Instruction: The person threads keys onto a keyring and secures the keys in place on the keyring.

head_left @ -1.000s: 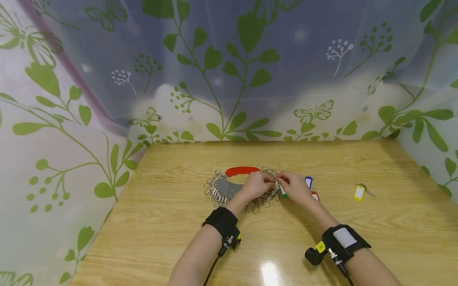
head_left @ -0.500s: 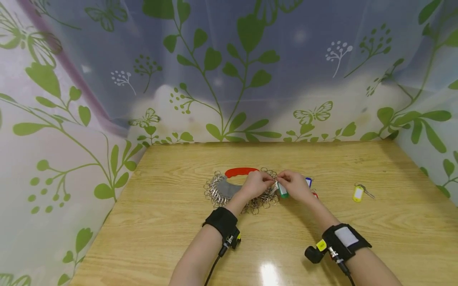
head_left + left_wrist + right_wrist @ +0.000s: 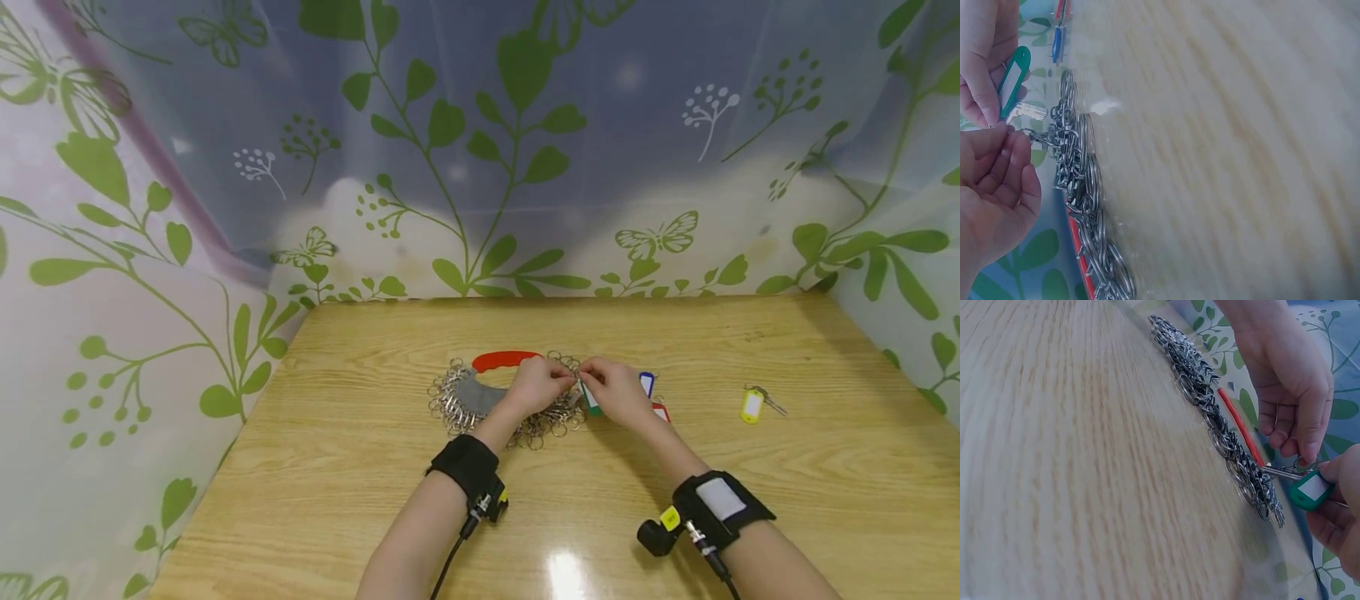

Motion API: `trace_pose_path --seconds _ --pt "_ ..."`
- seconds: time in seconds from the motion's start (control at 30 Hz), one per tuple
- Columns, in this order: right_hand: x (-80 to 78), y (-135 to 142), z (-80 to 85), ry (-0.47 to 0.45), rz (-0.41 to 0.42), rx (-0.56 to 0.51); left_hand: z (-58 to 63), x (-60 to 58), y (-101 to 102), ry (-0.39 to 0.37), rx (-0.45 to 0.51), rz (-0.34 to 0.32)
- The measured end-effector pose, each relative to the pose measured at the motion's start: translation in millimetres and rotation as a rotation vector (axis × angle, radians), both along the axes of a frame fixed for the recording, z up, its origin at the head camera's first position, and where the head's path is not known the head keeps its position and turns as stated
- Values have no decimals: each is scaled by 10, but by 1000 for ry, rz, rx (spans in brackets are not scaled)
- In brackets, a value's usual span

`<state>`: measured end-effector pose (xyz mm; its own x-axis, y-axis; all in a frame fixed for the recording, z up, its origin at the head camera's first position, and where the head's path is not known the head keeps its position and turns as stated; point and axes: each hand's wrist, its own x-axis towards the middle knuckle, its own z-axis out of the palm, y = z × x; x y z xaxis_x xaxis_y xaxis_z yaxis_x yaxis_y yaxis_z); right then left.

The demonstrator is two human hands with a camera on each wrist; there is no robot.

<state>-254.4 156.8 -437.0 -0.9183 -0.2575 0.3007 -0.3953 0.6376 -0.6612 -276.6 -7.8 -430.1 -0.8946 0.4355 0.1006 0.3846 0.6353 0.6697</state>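
My left hand pinches a small metal key ring that hangs by a clasp from the key holder, a grey plate with a red grip and many rings along its edge. Fingertip to fingertip with it, my right hand pinches a green key tag near its ring end. A silver key dangles beside the tag in the left wrist view. The fingertips cover most of the ring, so how tag and ring are joined is hidden. The key holder lies flat on the table.
A blue key tag and a red key tag lie just beyond my right hand, partly covered. Farther right on the wooden table lies a yellow key tag with a key. A patterned curtain stands behind.
Both hands stay in nearly the same place. The green tag has tilted between my fingers and back, and the red tag shows more again.
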Motion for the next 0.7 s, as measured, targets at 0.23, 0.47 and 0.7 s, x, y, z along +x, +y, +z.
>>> trace_pose_path --seconds 0.23,0.47,0.7 --pt "12 13 2 32 -3 10 0 1 26 8 -15 -4" --pt "0 20 -19 26 -10 32 -7 -3 35 5 -18 -10" --pt "-17 17 -44 48 8 36 -22 -7 45 25 -46 -11"
